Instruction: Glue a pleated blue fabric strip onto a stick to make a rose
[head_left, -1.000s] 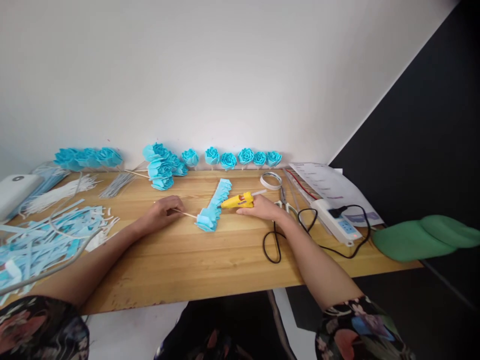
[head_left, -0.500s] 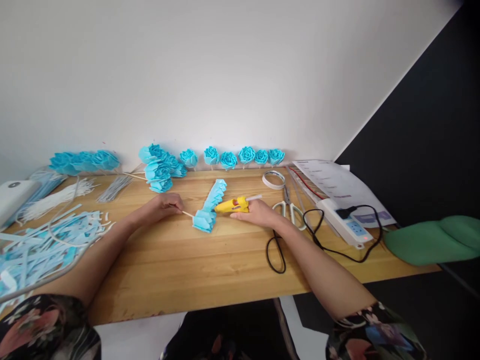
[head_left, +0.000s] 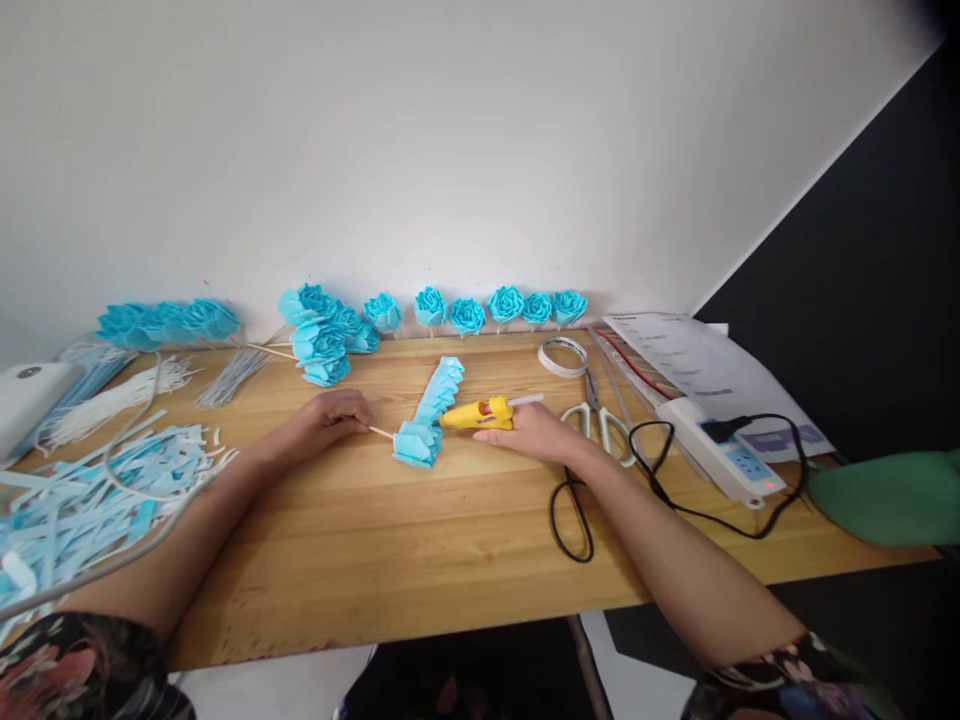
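Observation:
Between the fingers of my left hand (head_left: 335, 418) is a thin wooden stick (head_left: 381, 432). A light-blue paper flower (head_left: 416, 444) sits at the stick's right end, lying sideways above the wood. From it a pleated blue strip (head_left: 439, 388) runs away toward the back of the table. My right hand (head_left: 527, 430) is wrapped round a yellow hot glue gun (head_left: 478, 413), its nozzle pointing left, close to where strip and flower meet. Whether the tip touches the paper I cannot tell. A clear glue stick (head_left: 527, 399) pokes out of the gun's rear.
Finished blue flowers (head_left: 467, 316) line the wall. To the right lie a tape roll (head_left: 562, 357), scissors (head_left: 604, 425), a black cord (head_left: 576, 545), a power strip (head_left: 720, 455) and papers (head_left: 690, 365). Blue-white strips (head_left: 142, 490) and white ties (head_left: 116, 400) cover the left.
The view has shifted slightly, so things on the right appear farther right. Both hands keep their holds on the stick and the glue gun; the flower shows little other change.

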